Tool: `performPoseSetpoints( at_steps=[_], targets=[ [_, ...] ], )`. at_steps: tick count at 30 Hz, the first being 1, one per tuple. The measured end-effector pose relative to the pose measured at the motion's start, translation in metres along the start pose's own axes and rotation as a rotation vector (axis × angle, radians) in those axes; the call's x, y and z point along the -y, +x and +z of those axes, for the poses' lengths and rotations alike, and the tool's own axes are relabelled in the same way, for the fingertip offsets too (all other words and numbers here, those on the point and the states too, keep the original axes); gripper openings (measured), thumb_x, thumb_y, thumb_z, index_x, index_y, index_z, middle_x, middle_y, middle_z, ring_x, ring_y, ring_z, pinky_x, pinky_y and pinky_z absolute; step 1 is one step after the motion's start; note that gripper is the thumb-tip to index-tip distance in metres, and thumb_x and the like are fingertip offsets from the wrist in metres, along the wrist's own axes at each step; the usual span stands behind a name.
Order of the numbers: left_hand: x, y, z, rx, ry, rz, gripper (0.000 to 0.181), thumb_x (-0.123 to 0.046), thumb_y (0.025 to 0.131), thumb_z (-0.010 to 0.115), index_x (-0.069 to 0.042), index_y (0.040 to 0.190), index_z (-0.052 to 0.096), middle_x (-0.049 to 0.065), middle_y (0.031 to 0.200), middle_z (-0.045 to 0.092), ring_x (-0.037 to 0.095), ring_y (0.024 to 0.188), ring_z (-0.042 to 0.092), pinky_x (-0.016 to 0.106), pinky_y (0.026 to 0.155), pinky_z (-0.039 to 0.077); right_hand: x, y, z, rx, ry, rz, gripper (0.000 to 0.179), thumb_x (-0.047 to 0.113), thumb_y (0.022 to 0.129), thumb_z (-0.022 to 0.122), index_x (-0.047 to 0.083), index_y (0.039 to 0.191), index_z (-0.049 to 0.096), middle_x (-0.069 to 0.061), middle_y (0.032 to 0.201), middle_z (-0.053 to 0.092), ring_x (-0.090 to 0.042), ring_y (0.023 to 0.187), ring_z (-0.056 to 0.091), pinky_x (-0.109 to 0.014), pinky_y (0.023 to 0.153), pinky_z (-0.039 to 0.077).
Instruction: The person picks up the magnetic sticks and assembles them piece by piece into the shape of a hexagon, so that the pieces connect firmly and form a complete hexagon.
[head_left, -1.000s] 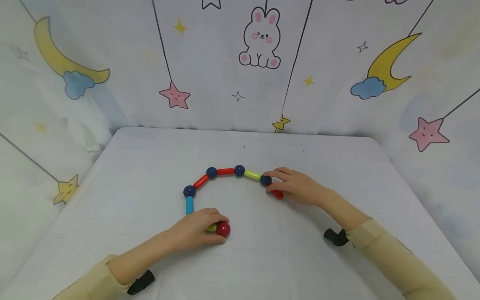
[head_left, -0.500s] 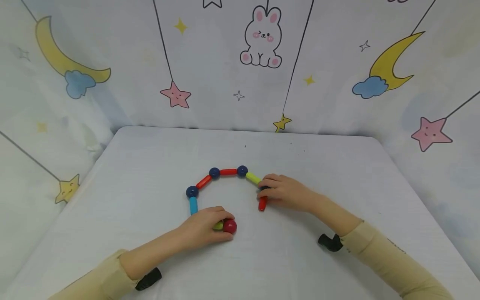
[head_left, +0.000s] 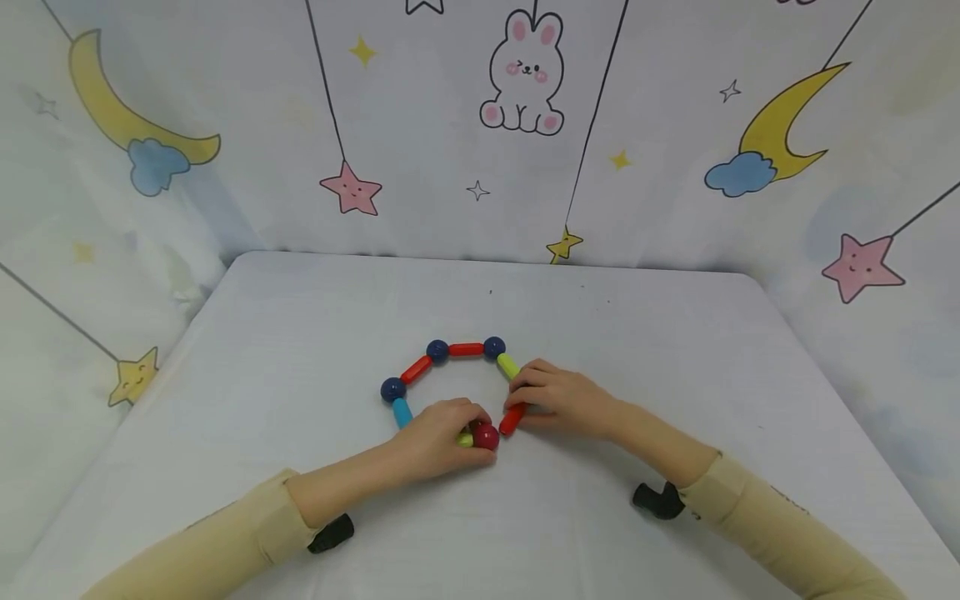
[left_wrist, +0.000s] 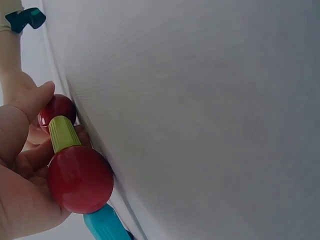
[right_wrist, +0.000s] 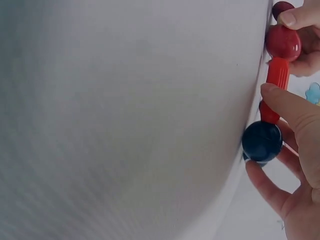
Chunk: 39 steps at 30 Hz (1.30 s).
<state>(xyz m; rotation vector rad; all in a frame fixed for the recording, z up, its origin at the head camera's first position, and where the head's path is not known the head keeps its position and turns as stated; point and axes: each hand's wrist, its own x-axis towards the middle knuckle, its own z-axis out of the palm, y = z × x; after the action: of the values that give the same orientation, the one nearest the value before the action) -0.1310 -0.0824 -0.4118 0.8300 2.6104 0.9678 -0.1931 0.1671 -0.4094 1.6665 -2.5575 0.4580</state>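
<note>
A chain of magnetic rods and balls lies bent into a ring on the white table. My left hand (head_left: pixel 433 439) grips its near end, thumb and fingers about a red ball (head_left: pixel 486 437) and a yellow-green rod (left_wrist: pixel 64 134). Another red ball (left_wrist: pixel 80 179) and a light blue rod (left_wrist: pixel 107 223) follow beside the palm. My right hand (head_left: pixel 564 402) pinches a red rod (right_wrist: pixel 278 75), its fingers around the dark blue ball (right_wrist: pixel 262 141) behind it. That rod's free tip is at the left hand's red ball; whether they touch, I cannot tell.
The ring's far side has dark blue balls (head_left: pixel 494 347), red rods (head_left: pixel 467 349) and a yellow-green rod (head_left: pixel 507 365). Black wrist-worn pieces (head_left: pixel 331 533) hang below both sleeves. A patterned cloth (head_left: pixel 660 117) stands behind the white table (head_left: pixel 637 317).
Both hands have come together, the left moving right and slightly away, the right moving left and nearer. The red rod swung toward the red ball, and the chain's arc closed into a ring.
</note>
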Motion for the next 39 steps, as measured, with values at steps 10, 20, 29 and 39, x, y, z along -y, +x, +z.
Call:
performPoseSetpoints(
  at_steps=[10, 20, 29, 39],
  targets=[
    [-0.002, 0.008, 0.001, 0.010, -0.025, -0.007, 0.036, -0.033, 0.083, 0.078, -0.012, 0.109, 0.067, -0.007, 0.093, 0.062, 0.009, 0.085, 0.055, 0.021, 0.073, 0.048, 0.001, -0.002, 0.001, -0.021, -0.009, 0.037, 0.026, 0.021, 0.084, 0.078, 0.018, 0.108, 0.069, 0.002, 0.112, 0.060, -0.015, 0.109, 0.051, -0.027, 0.086, 0.051],
    [-0.001, 0.013, 0.001, 0.031, -0.037, 0.013, 0.039, -0.036, 0.082, 0.079, -0.012, 0.111, 0.066, -0.008, 0.093, 0.062, 0.009, 0.086, 0.055, 0.022, 0.073, 0.049, 0.001, -0.002, 0.000, -0.047, -0.001, 0.029, 0.026, 0.022, 0.084, 0.078, 0.017, 0.107, 0.069, 0.001, 0.111, 0.061, -0.016, 0.109, 0.052, -0.030, 0.090, 0.050],
    [0.018, 0.018, -0.035, -0.146, 0.121, 0.024, 0.044, -0.036, 0.086, 0.074, -0.009, 0.120, 0.065, 0.004, 0.111, 0.065, 0.020, 0.101, 0.059, 0.034, 0.083, 0.051, 0.014, 0.002, -0.001, 0.043, 0.109, 0.073, 0.034, 0.035, 0.087, 0.072, 0.019, 0.117, 0.065, 0.006, 0.118, 0.060, -0.012, 0.115, 0.050, -0.034, 0.098, 0.045],
    [0.057, 0.031, -0.070, -0.093, 0.238, -0.244, 0.044, -0.034, 0.089, 0.071, 0.000, 0.116, 0.064, 0.008, 0.091, 0.062, 0.021, 0.077, 0.057, 0.032, 0.061, 0.049, 0.026, 0.009, 0.003, 0.136, 0.136, 0.122, 0.038, 0.050, 0.090, 0.064, 0.024, 0.118, 0.063, 0.013, 0.115, 0.060, -0.003, 0.111, 0.050, -0.031, 0.099, 0.042]
  ],
)
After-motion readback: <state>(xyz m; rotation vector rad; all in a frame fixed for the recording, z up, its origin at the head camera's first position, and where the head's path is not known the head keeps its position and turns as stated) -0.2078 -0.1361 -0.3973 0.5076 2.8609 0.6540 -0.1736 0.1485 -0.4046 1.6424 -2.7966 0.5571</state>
